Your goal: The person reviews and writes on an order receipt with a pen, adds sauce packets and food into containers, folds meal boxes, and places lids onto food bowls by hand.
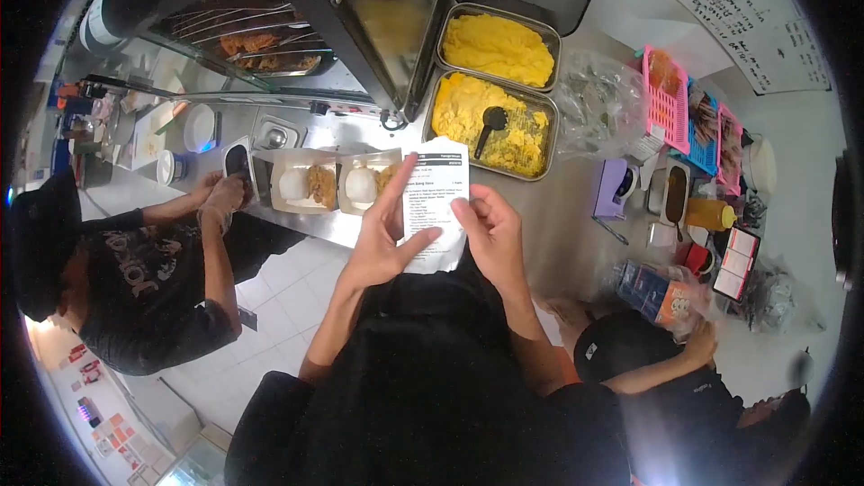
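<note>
A printed paper receipt [435, 207] is held up in front of me between both hands. My left hand [391, 229] has its thumb across the paper's face and its fingers along the left edge. On the right edge, my right hand [489, 229] pinches the paper between thumb and fingers. Just behind the receipt's left side stands an open box [360, 187] with white rice and fried food, partly covered by my left hand. Another open box [304, 182] with the same contents sits to its left.
Metal trays of yellow food [499, 49] [463, 103] lie beyond my hands, the nearer with a black scoop [492, 126]. A co-worker [153, 279] stands left, another [639, 351] right. Coloured baskets [664, 99] and a sauce bottle [709, 213] are at right.
</note>
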A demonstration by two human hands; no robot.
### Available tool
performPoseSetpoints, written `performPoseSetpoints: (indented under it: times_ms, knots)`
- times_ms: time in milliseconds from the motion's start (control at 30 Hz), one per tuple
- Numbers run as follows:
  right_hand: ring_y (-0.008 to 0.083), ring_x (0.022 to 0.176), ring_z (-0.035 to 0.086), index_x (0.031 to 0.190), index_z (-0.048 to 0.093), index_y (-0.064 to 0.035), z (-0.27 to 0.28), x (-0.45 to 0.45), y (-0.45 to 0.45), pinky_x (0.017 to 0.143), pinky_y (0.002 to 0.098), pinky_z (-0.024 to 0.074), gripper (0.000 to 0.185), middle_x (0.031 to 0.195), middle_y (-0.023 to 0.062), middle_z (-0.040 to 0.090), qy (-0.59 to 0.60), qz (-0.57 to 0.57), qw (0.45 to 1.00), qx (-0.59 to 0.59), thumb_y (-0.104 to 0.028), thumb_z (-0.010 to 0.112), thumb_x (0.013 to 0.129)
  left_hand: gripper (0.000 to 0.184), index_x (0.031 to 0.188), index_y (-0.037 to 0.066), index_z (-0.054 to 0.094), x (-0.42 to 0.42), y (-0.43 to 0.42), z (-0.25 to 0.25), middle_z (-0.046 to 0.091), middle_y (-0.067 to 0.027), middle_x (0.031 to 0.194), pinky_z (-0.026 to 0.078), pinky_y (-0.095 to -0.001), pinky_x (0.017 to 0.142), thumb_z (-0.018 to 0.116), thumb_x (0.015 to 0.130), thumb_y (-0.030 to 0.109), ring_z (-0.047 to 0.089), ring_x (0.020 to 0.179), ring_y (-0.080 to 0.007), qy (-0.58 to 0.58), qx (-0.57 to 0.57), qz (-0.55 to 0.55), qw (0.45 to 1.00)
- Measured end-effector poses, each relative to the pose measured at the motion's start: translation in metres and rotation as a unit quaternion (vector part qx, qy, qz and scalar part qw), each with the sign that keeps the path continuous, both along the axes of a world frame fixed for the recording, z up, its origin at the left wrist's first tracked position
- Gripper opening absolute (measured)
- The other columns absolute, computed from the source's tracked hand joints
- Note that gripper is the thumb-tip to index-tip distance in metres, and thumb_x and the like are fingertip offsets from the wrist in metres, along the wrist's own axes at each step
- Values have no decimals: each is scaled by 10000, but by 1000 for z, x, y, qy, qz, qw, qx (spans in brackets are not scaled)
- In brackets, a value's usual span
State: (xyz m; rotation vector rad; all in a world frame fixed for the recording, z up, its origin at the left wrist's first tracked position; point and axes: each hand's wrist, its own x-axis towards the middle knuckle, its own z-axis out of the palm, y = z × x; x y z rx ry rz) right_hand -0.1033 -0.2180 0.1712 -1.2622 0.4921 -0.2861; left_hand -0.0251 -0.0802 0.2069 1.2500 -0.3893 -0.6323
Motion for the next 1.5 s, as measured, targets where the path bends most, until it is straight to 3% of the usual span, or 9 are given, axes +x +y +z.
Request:
performPoseSetpoints:
  times_ms: [100,233,333,433,533,700,833,1100,1500]
  knots:
    - [48,715,586,1042,630,45,-2,4,-2,613,210,458,175,814,44,688,20,9,1000,6,-107,619,956,794,1483,-31,293,2,-8,-5,511,-183,1377,410,-352,1053,681,795,-107,534,1237,-239,21,-31,20,999]
    - [58,692,587,992,646,32,-29,6,-10,607,226,467,170,783,48,684,72,73,994,-24,-131,633,948,575,1401,-23,414,6,-4,-52,586,-183,1285,505,-383,976,636,871,-5,604,1152,-260,308,46,55,949]
    - [72,636,569,931,658,9,-53,27,-35,565,249,464,207,723,56,662,134,78,985,-80,-197,641,946,373,1306,-21,479,5,-7,-95,636,-174,1177,550,-424,929,517,940,41,645,1089,-293,314,21,102,944]
    - [324,678,674,893,654,-3,-119,62,-85,615,401,515,250,735,166,669,119,-87,936,-319,-252,672,894,343,1284,-14,472,2,-11,-109,651,-163,1102,557,-431,913,492,947,44,659,1054,-300,351,30,94,931]
    - [394,788,676,985,601,22,-145,97,-110,693,474,514,349,839,210,685,266,-47,856,-441,-269,724,836,294,1248,5,469,-6,-33,-119,655,-153,1043,562,-446,890,462,960,64,667,1018,-300,380,68,90,918]
    - [415,860,672,1145,426,62,-159,123,-105,747,498,517,581,952,266,667,353,-16,811,-466,-248,761,786,249,1136,61,507,-11,-76,-171,513,-34,717,480,-321,612,548,973,246,546,637,-171,439,25,227,869]
    - [396,839,687,1149,444,41,-171,122,-111,729,486,529,579,895,236,687,389,0,781,-489,-254,768,771,217,911,89,567,-9,-107,-164,478,-1,648,408,-297,525,752,837,174,484,550,-139,359,112,290,880]
    - [358,795,707,831,724,-19,-162,124,-112,674,445,556,457,841,201,712,417,51,737,-530,-471,742,763,164,852,38,583,2,-137,-211,564,-39,654,367,-301,434,727,845,114,482,475,-128,289,193,387,854]
    - [354,759,712,805,733,-31,-166,131,-107,638,427,562,258,789,180,714,410,67,714,-563,-284,683,799,251,1015,9,562,2,-138,-238,593,-52,701,418,-310,433,728,849,97,539,499,-142,174,232,406,867]
